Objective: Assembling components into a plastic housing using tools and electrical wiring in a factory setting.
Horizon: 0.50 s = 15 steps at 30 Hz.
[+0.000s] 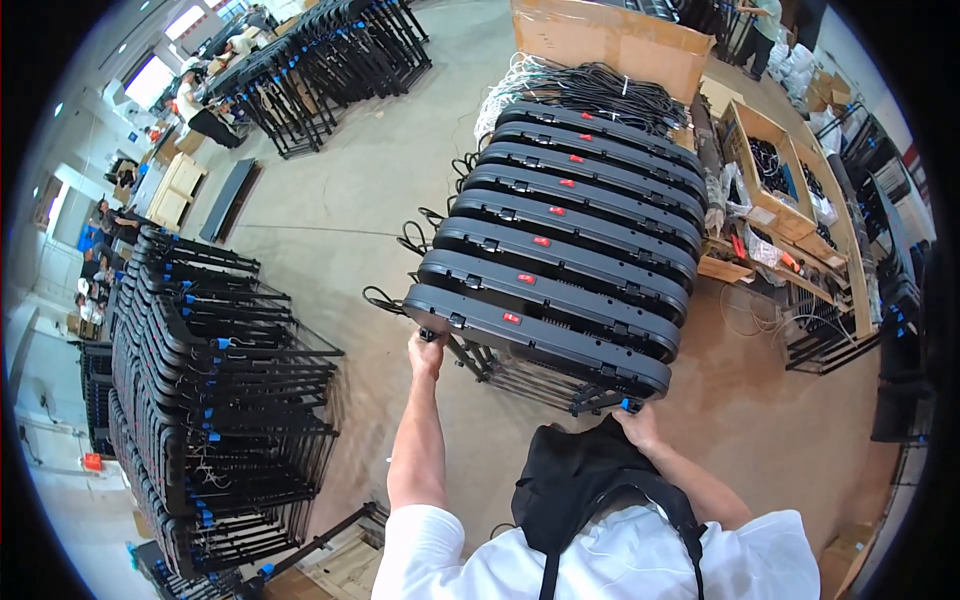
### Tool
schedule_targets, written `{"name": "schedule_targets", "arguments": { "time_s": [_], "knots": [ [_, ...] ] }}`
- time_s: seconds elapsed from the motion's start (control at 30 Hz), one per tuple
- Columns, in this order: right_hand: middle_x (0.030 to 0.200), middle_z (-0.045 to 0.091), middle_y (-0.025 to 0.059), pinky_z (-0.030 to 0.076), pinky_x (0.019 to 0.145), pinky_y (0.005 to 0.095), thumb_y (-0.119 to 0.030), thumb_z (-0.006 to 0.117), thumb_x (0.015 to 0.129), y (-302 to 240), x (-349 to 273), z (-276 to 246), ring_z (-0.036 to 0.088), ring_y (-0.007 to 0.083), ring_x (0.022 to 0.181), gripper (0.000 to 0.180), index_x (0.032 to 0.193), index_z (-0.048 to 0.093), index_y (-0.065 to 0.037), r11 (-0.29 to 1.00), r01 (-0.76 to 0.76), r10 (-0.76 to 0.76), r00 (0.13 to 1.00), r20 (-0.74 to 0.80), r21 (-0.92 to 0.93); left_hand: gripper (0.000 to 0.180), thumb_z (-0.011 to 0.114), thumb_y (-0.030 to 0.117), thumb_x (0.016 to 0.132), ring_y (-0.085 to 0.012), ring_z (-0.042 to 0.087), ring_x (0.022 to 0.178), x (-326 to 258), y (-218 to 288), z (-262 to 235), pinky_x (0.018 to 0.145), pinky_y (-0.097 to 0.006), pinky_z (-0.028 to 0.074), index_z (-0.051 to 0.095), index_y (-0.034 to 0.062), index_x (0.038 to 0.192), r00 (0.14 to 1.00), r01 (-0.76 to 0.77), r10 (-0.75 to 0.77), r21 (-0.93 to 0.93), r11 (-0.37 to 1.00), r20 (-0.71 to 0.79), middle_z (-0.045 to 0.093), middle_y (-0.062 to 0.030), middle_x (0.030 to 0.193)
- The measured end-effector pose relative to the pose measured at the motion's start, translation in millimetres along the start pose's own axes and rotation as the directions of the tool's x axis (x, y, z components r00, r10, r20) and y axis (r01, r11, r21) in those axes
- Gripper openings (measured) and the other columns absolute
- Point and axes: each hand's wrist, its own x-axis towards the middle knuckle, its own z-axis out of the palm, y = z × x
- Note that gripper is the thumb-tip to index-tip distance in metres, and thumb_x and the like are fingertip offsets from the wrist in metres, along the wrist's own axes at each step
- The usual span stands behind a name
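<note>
Racks of black metal frames with blue clips fill the left side of the floor, stacked close in rows, and more of them stand farther back near people at work by the windows. Just right of these racks, the left hand reaches out at arm's length and grips the near left corner of the front panel, a long black unit with a small red tag; the fingers curl around the corner, though how tightly they close I cannot tell. This panel is the nearest of a row of like panels standing side by side on a low black stand in the middle of the floor, with loops of black cable hanging off their left ends. The right hand holds the panel's near right corner by a blue clip, its fingers wrapped under the edge and mostly hidden by a black bag at the chest. To handle it well, I judge both corners should take even load, the panel staying level and clear of its neighbour and those dangling cables. Farther right, a tall cardboard box stands behind a heap of black cables, and an open wooden crate holds cables and small bagged parts.
</note>
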Motion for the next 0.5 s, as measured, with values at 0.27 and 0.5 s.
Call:
{"name": "schedule_targets", "arguments": {
  "time_s": [0.27,0.5],
  "knots": [
    [0.116,0.073,0.0217,0.055,0.089,0.0429,-0.033,0.080,0.078,-19,6,-39,0.072,0.0308,0.102,0.064,0.128,0.063,0.003,0.968,-0.110,0.188,0.912,0.364,-0.224,0.043,0.072,0.013,0.088,-0.0333,0.070,0.111,-52,44,-44,0.097,-0.044,0.055,0.065,0.0024,0.129,0.972,0.020,0.116,0.558,0.829,-0.207,0.071,-0.0203,0.126],
    [0.127,0.068,0.0170,0.054,0.099,0.0347,-0.024,0.075,0.085,65,-7,-99,0.068,0.0228,0.113,0.079,0.152,0.047,0.009,0.963,-0.226,0.256,0.938,0.233,-0.145,0.048,0.071,0.021,0.093,-0.0379,0.048,0.143,-212,272,48,0.122,-0.053,0.031,0.064,0.0052,0.138,0.489,-0.809,0.826,0.499,0.310,0.280,0.056,-0.0209,0.149]
  ]
}}
